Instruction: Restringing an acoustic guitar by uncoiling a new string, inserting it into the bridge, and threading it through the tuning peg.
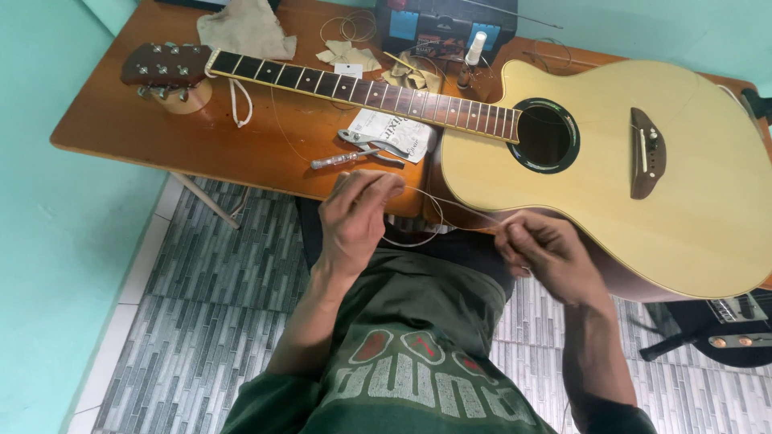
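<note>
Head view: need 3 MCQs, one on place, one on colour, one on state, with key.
1. Where do the pliers lie?
A. on the floor
B. on the table below the guitar neck
C. inside the soundhole

2. What colour is the top of the acoustic guitar?
A. black
B. red
C. pale yellow

3. What do the hands hold?
A. a thin guitar string, one hand at each end
B. a cloth
C. nothing

Key: B, they rest by a paper packet on the wooden table. C, its light body shows. A, the left hand and right hand pinch the guitar string stretched between them.
</note>
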